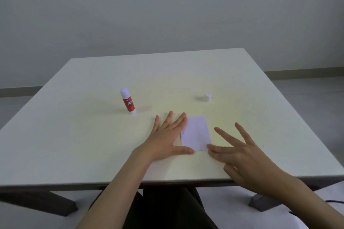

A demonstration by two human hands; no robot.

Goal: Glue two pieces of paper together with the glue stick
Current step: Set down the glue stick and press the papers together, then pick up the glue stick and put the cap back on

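Both hands lie on the bench [93,135], one on either side of a small white paper [196,133]. Left hand [165,140] is spread flat, palm down, fingers fanned out and grasping nothing; its thumb reaches toward the paper's near left corner and its longest fingers touch the paper's far left edge. Right hand [242,156] is also released and holds nothing: two fingers point away across the bench, while the lowest fingertips meet the near right corner of the paper. Whether they press on the sheet or only touch its edge cannot be told.

Only one rectangle of paper can be made out, lying flat near the front edge of the bench, roughly centred before the person. A thin darker line runs along its left border, which may be the edge of a second sheet underneath, but that cannot be settled.

Farther back and to the left, well apart from the hands, the glue stick [127,101] stands upright with a slight lean, its red label facing the camera and its white top exposed. Its white cap [207,97] stands separately on the bench to the right, behind the paper.

Dark clothing shows below the bench edge between the forearms.
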